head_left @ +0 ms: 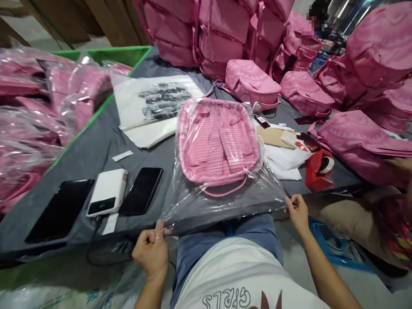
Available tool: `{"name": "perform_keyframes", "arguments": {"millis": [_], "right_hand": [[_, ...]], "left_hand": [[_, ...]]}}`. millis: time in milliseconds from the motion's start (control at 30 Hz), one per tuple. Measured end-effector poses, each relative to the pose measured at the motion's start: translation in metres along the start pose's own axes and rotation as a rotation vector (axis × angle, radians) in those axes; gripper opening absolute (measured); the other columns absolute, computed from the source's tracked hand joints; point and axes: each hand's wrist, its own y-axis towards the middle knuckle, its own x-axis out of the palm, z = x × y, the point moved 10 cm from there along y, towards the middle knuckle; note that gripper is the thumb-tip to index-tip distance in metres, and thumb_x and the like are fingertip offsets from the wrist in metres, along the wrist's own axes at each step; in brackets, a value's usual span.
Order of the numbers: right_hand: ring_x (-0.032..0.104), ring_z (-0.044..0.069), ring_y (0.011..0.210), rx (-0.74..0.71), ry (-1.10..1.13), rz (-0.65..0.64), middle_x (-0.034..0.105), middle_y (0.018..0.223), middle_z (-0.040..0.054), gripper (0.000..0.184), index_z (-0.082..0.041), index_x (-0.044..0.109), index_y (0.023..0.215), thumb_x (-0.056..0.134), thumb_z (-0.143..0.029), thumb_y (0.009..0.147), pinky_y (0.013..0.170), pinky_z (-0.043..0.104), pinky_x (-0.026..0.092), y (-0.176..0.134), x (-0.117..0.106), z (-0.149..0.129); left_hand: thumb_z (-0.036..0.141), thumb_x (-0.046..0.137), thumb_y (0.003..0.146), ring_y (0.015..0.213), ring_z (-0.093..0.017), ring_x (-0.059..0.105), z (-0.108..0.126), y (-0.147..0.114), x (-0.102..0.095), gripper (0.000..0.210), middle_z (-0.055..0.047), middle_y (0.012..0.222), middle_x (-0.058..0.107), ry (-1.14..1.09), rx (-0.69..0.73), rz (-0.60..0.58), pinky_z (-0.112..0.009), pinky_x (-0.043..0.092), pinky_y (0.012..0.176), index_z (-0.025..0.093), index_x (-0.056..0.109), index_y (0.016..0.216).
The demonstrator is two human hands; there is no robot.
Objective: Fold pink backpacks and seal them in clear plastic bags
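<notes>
A pink backpack (219, 141) lies flat, straps side up, inside a clear plastic bag (222, 204) on the dark-covered table. The bag's near end is stretched wide toward my lap. My left hand (152, 246) pinches its left near corner at the table edge. At the right near corner, my right hand (296, 210) pinches the plastic between thumb and fingers. The backpack's thin pink carry loop points toward me under the film.
Left of the bag lie a white power bank (107, 192), a black phone (141, 191) and a black tablet (60, 210). Rightward are a red tape dispenser (317, 176) and papers. Pink backpacks (252, 83) stand behind; bagged ones fill a green-edged container (90, 128). Another person sits at right.
</notes>
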Motion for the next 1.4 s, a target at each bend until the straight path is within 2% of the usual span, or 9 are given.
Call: {"name": "perform_keyframes", "arguments": {"millis": [267, 400, 500, 633, 767, 1000, 1100, 1200, 1400], "right_hand": [[0.063, 0.016, 0.053, 0.129, 0.117, -0.065, 0.059, 0.062, -0.0046, 0.055, -0.025, 0.050, 0.082, 0.080, -0.068, 0.068, 0.046, 0.025, 0.050, -0.014, -0.025, 0.018], [0.071, 0.024, 0.080, 0.121, 0.027, -0.018, 0.071, 0.086, 0.0059, 0.054, -0.023, 0.061, 0.097, 0.067, -0.072, 0.074, 0.063, 0.034, 0.059, 0.011, -0.033, 0.009], [0.067, 0.026, 0.074, 0.127, -0.300, -0.116, 0.071, 0.080, 0.0091, 0.060, -0.022, 0.065, 0.089, 0.050, -0.080, 0.078, 0.059, 0.035, 0.052, 0.036, -0.005, 0.003], [0.055, 0.023, 0.054, -0.028, -0.756, -0.117, 0.063, 0.062, 0.0088, 0.060, -0.024, 0.064, 0.075, 0.040, -0.078, 0.088, 0.051, 0.032, 0.036, 0.050, 0.026, -0.014], [0.044, 0.020, 0.044, -0.076, -0.879, 0.021, 0.062, 0.061, 0.0091, 0.063, -0.022, 0.068, 0.094, 0.032, -0.074, 0.096, 0.050, 0.031, 0.026, 0.041, 0.027, -0.023], [0.048, 0.018, 0.043, -0.072, -0.508, -0.138, 0.054, 0.047, 0.0038, 0.071, -0.024, 0.056, 0.067, 0.033, -0.088, 0.087, 0.049, 0.030, 0.034, 0.055, 0.034, -0.021], [0.048, 0.018, 0.038, 0.063, -0.324, -0.275, 0.053, 0.044, 0.0009, 0.075, -0.023, 0.058, 0.071, 0.037, -0.094, 0.078, 0.043, 0.029, 0.036, 0.061, 0.039, -0.012], [0.046, 0.016, 0.041, 0.024, -0.327, -0.192, 0.051, 0.046, -0.0019, 0.073, -0.023, 0.056, 0.073, 0.043, -0.095, 0.074, 0.043, 0.028, 0.035, 0.063, 0.033, -0.020], [0.042, 0.015, 0.037, 0.026, -0.230, -0.255, 0.045, 0.044, -0.0044, 0.071, -0.023, 0.058, 0.073, 0.044, -0.092, 0.079, 0.040, 0.028, 0.036, 0.056, 0.031, -0.007]], "left_hand": [[0.053, 0.081, 0.063, 0.079, -0.024, 0.075, -0.059, -0.006, 0.006, 0.046, -0.004, 0.091, 0.077, -0.108, -0.256, -0.467, -0.034, 0.057, 0.073, 0.024, 0.056, 0.090], [0.060, 0.072, 0.068, 0.097, -0.027, 0.074, -0.032, 0.013, 0.017, 0.060, -0.012, 0.111, 0.076, -0.230, -0.286, -0.573, -0.036, 0.058, 0.079, 0.020, 0.062, 0.112], [0.073, 0.049, 0.077, 0.062, -0.021, 0.065, -0.007, 0.029, 0.040, 0.058, -0.007, 0.078, 0.073, 0.061, -0.225, -0.642, -0.032, 0.048, 0.058, 0.020, 0.065, 0.092], [0.066, 0.048, 0.082, 0.054, -0.018, 0.056, 0.010, 0.041, 0.066, 0.046, 0.001, 0.056, 0.058, 0.272, -0.089, -0.675, -0.028, 0.038, 0.057, 0.024, 0.057, 0.065], [0.060, 0.045, 0.087, 0.058, -0.017, 0.056, 0.008, 0.035, 0.071, 0.041, 0.004, 0.057, 0.055, 0.300, -0.043, -0.617, -0.026, 0.036, 0.060, 0.025, 0.052, 0.068], [0.065, 0.076, 0.064, 0.043, -0.010, 0.041, -0.006, 0.042, 0.069, 0.060, 0.011, 0.047, 0.034, -0.103, -0.260, -0.547, -0.021, 0.030, 0.046, 0.026, 0.031, 0.063], [0.067, 0.083, 0.057, 0.048, -0.014, 0.056, -0.010, 0.041, 0.070, 0.059, 0.009, 0.055, 0.051, -0.260, -0.435, -0.583, -0.022, 0.040, 0.045, 0.024, 0.046, 0.076], [0.066, 0.087, 0.051, 0.050, -0.014, 0.059, -0.013, 0.028, 0.077, 0.067, 0.005, 0.064, 0.062, -0.269, -0.562, -0.714, -0.023, 0.044, 0.045, 0.020, 0.058, 0.089], [0.069, 0.080, 0.062, 0.038, -0.010, 0.043, -0.013, 0.039, 0.066, 0.056, 0.009, 0.050, 0.048, -0.182, -0.442, -0.666, -0.020, 0.031, 0.037, 0.022, 0.054, 0.080]]}}
